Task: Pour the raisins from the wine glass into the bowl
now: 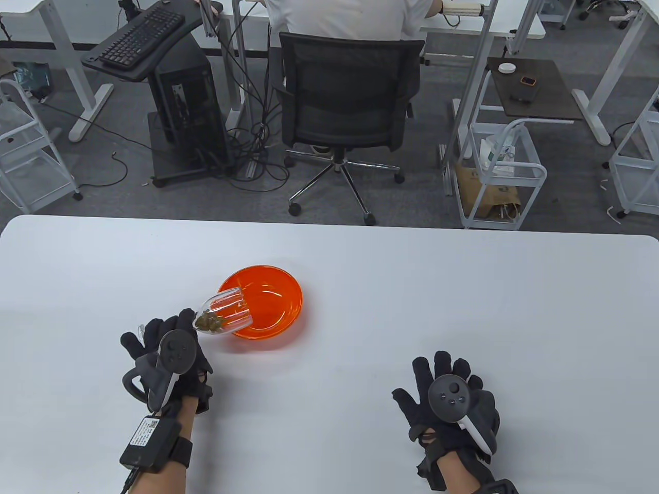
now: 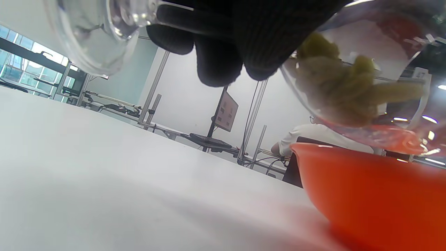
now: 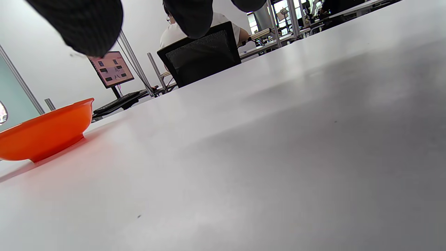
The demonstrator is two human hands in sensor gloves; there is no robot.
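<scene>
My left hand (image 1: 167,355) grips a clear wine glass (image 1: 222,311) by its stem and holds it tilted, its mouth over the near-left rim of the orange bowl (image 1: 278,298). Greenish raisins (image 1: 207,322) sit in a clump inside the tilted glass. In the left wrist view the raisins (image 2: 343,92) lie in the glass (image 2: 400,69) just above the bowl (image 2: 369,188), and my gloved fingers (image 2: 223,42) wrap the stem. My right hand (image 1: 453,396) rests flat on the table (image 1: 463,288), fingers spread, holding nothing. The bowl (image 3: 41,130) shows at the left of the right wrist view.
The white table's far edge (image 1: 329,225) borders an office floor with a black chair (image 1: 345,98) and a seated person behind it. A white cart (image 1: 502,175) stands at the far right.
</scene>
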